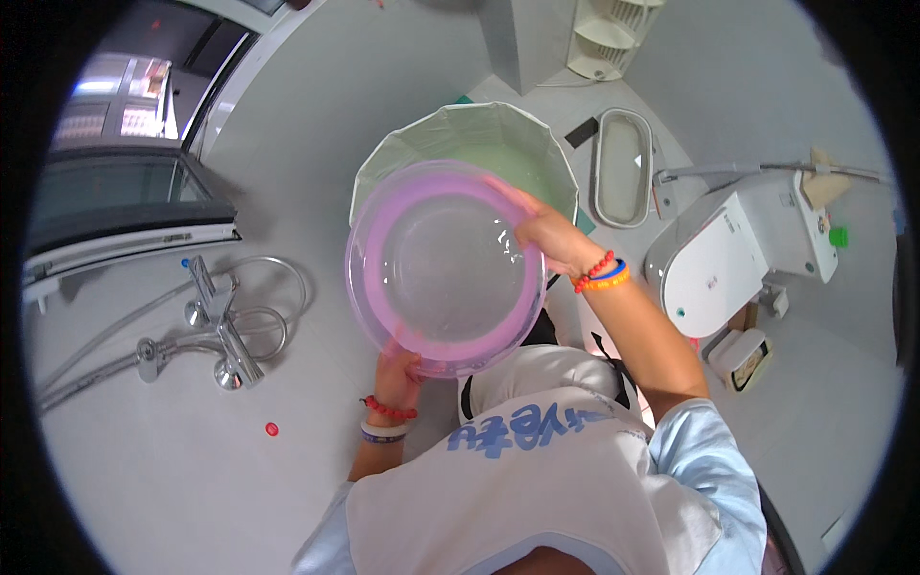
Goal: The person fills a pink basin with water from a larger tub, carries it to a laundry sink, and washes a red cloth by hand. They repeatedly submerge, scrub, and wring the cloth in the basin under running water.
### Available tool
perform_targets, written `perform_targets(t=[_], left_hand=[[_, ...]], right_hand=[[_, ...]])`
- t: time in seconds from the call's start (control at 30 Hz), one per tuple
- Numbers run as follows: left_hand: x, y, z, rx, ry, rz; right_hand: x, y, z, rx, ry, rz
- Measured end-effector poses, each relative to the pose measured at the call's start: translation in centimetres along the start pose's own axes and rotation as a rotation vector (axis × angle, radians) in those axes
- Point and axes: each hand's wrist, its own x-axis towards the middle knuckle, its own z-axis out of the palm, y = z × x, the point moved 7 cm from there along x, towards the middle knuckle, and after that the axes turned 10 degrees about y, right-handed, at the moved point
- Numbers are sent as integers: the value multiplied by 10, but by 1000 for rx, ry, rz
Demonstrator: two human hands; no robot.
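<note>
A round translucent basin with a pink-purple band (449,348) is held up in front of me by both hands. My left hand (397,372) grips its near left rim, the fingers partly seen through the plastic. My right hand (550,233) holds the right side of the rim, with its fingertips along the far right edge. Highlights show inside the basin; whether it holds water I cannot tell. Behind and partly beneath it stands a large pale folding tub (528,158) with a many-sided rim and greenish liquid inside; the basin hides its near part.
Chrome shower taps (230,330) with hoses are on the left wall, below an open window sash (129,201). To the right are a white toilet (711,266) and an oval tub (624,169). A corner shelf (604,36) stands at the far end.
</note>
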Motion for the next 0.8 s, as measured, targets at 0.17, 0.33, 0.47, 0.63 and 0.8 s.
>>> perform_targets(t=[0.17,0.33,0.47,0.63,0.8], left_hand=[[21,12,-15,194,138,86],[32,21,-12,98,142,195],[36,27,-20,55,272,309],[40,40,-14,-47,330,386],[31,65,-5,22,374,537]], right_hand=[[-4,19,-12,85,120,-65],[-11,15,-11,28,157,-141],[-8,17,-12,48,175,-156],[-17,17,-16,95,171,-173],[-28,6,-11,63,194,-245]])
